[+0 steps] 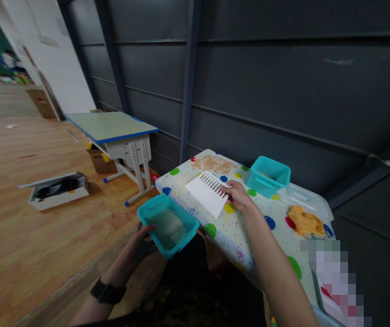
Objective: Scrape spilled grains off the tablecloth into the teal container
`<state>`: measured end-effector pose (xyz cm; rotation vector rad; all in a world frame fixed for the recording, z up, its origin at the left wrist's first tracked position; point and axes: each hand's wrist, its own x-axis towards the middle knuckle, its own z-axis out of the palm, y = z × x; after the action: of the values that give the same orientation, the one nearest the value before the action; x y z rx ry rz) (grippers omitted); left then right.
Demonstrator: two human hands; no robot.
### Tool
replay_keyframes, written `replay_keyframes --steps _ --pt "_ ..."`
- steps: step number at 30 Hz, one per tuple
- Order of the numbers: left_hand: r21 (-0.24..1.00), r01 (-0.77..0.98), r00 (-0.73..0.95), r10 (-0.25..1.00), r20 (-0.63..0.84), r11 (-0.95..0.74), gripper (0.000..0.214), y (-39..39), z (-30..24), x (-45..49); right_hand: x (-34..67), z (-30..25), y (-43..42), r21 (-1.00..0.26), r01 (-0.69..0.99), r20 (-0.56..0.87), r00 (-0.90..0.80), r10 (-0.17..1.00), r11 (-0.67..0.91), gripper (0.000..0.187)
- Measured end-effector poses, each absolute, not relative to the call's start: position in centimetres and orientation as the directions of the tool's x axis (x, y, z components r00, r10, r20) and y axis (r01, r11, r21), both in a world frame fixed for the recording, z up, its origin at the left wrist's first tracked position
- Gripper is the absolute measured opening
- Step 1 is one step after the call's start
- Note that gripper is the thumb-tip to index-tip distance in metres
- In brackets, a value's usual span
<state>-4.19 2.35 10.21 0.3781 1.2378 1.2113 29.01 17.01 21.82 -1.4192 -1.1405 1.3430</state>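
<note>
My left hand (143,240) grips the near left side of a teal plastic box (190,231), its thumb over the rim. The box is off the table's front edge and holds pale, rice-like grains (169,225). My right hand (238,195) pinches the right edge of a flat white card (205,200) with a row of slots cut along its far side. This card is over the dotted tablecloth (225,234). Beyond it, a spread of tan, husk-like bits (215,164) lies on the cloth.
A second teal box (266,187) stands at the table's back, beside a clear lid (312,200) and a crumpled orange cloth (306,221). A dark panelled wall (283,91) runs behind. To the left are a school desk (113,125) and an open white carton (63,200) on the floor.
</note>
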Motion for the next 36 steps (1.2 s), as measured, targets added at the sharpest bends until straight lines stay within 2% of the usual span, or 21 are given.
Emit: replay_keyframes --steps 3,9,14,19,25,30,36 --pt "0.781 -0.469 -0.114 0.849 -0.516 0.412 0.063 2.5 10.2 -4.5 28.3 21.3 17.0 -0.972 0.082 -0.219 0.024 0.975 -0.220 0.032" --pt "0.784 -0.477 -0.137 0.848 -0.512 0.396 0.055 2.7 10.5 -4.7 27.0 20.9 16.9 -0.976 0.067 -0.211 -0.101 0.972 -0.205 0.039" --pt "0.788 -0.467 -0.138 0.847 -0.513 0.402 0.058 2.6 10.7 -4.6 26.7 20.9 17.0 -0.980 0.043 -0.198 -0.050 0.979 -0.196 0.043" --pt "0.790 -0.455 -0.144 0.841 -0.521 0.411 0.058 2.9 10.4 -5.1 26.7 20.9 16.7 -0.977 0.076 -0.209 -0.142 0.968 -0.200 0.045" --pt "0.781 -0.467 -0.145 0.835 -0.531 0.415 0.065 3.0 10.5 -5.4 26.1 20.9 17.2 -0.987 0.046 -0.159 -0.044 0.986 -0.157 0.045" --pt "0.791 -0.469 -0.135 0.853 -0.505 0.394 0.052 2.7 11.1 -5.2 24.8 20.7 17.4 -0.988 0.087 -0.129 -0.034 0.991 -0.126 0.043" --pt "0.777 -0.477 -0.143 0.835 -0.531 0.412 0.051 2.5 11.2 -4.9 24.8 20.6 16.9 -0.992 0.071 -0.109 -0.115 0.987 -0.101 0.047"
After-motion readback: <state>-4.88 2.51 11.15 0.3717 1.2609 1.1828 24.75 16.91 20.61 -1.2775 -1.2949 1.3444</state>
